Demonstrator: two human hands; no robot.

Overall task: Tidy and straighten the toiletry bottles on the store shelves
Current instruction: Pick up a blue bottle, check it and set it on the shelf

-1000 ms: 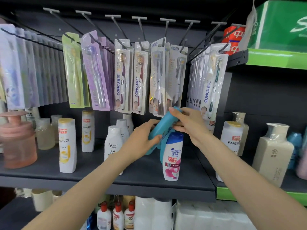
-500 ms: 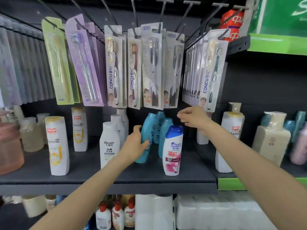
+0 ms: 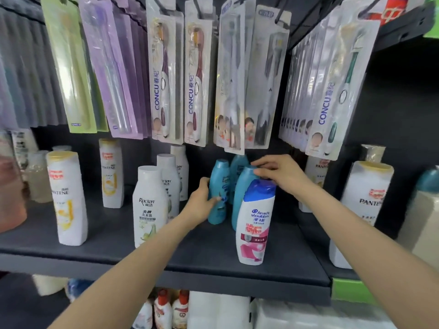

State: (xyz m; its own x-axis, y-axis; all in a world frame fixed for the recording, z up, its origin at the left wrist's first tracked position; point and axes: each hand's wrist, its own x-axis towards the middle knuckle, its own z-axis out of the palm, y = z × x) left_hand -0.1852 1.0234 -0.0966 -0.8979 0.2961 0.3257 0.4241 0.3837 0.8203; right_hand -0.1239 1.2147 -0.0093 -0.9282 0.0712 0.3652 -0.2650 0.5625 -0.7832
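Observation:
Three teal bottles stand close together on the dark shelf [image 3: 166, 257]. My left hand [image 3: 202, 203] grips the leftmost teal bottle [image 3: 219, 179], which stands upright. My right hand [image 3: 278, 172] rests its fingertips on the cap of the nearer teal bottle [image 3: 242, 193]. The third teal bottle [image 3: 237, 165] stands behind them, partly hidden. A white Head & Shoulders bottle with a blue cap [image 3: 255, 222] stands just in front, under my right wrist.
White Rocien bottles [image 3: 149, 205] stand in a row to the left, with Pantene bottles [image 3: 67, 198] further left and at the right [image 3: 363, 205]. Packaged toothbrushes [image 3: 197, 74] hang low over the bottles. More bottles and white packs sit on the shelf below.
The teal bottle, held tilted in both hands a second ago, now stands upright on the shelf. My right hand let go of it and dropped onto the neighbouring teal bottle's cap.

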